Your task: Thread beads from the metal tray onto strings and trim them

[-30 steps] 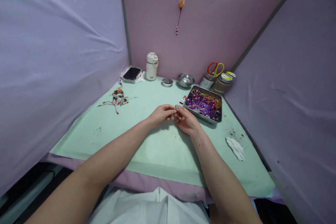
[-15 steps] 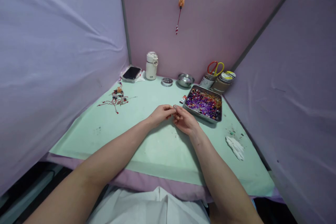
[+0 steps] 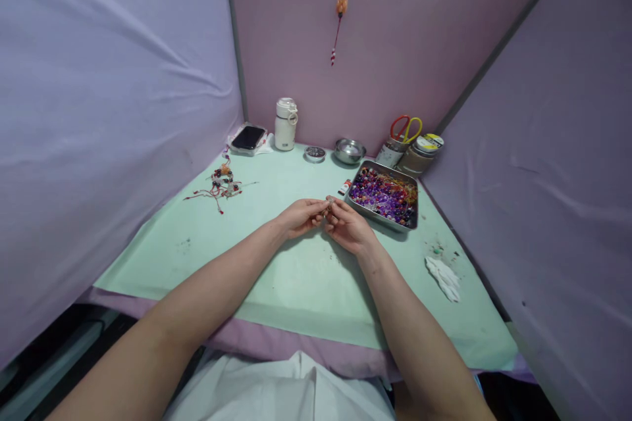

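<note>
- A slight change is seen at the fingertips: the left hand (image 3: 300, 216) is set a little lower than in the earlier frame, and more of a small, pale, shiny piece (image 3: 329, 200) is exposed between the hands; a shift in the grip is suggested, rather than a release.
- The piece is pinched by the bent fingers of the left hand and also by those of the right hand (image 3: 349, 227); it is held above the pale green tabletop (image 3: 306, 283), but its exact shape is hidden by the fingers.
- Just beside the right hand, a rectangular metal tray (image 3: 390, 226) is filled with purple, red and dark beads (image 3: 382, 196); by its near-left edge a small red and white packet (image 3: 344, 187) is seen.
- No clear change is shown elsewhere: the beaded red-corded strands (image 3: 224, 183), the round silver metal bowl (image 3: 349, 152) and the crumpled white cloth (image 3: 443, 278) are left where they were; the view itself is only minutely shifted.
</note>
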The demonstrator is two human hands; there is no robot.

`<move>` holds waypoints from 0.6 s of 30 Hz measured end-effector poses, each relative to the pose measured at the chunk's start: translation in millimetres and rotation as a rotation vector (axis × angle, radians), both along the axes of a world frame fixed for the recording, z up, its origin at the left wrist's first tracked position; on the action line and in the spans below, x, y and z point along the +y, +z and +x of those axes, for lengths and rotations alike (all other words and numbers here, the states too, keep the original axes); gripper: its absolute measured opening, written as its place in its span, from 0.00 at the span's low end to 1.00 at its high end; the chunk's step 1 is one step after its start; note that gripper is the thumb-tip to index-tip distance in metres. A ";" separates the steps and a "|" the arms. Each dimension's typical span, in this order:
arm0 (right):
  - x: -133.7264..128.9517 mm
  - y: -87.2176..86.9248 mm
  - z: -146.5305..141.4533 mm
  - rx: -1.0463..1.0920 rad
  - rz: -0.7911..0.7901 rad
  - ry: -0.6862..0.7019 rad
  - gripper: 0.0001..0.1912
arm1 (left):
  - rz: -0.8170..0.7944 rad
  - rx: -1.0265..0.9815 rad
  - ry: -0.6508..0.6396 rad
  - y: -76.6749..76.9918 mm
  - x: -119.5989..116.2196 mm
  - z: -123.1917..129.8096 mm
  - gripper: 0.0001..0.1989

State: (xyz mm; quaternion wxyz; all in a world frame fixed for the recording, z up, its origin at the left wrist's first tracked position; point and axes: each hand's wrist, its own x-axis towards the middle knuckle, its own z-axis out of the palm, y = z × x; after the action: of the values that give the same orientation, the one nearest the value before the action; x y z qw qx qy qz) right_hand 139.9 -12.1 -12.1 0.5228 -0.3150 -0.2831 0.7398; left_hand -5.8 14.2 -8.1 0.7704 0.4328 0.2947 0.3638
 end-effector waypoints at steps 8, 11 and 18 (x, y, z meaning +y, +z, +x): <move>1.8 6.0 2.1 -0.162 -0.048 -0.051 0.13 | -0.018 0.055 -0.019 4.7 -1.5 -2.5 0.17; 2.5 5.3 4.4 -0.254 -0.065 -0.086 0.14 | -0.008 0.149 -0.050 6.6 -3.0 -3.6 0.18; 1.3 2.1 3.9 -0.372 -0.012 -0.148 0.15 | 0.068 0.289 -0.063 3.3 -4.3 -2.9 0.18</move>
State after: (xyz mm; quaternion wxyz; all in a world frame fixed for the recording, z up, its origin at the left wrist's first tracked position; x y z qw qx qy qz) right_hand 143.8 -10.8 -10.0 0.5125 -0.4695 -0.3463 0.6301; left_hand -8.6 9.9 -4.7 0.7158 0.5156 0.3762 0.2832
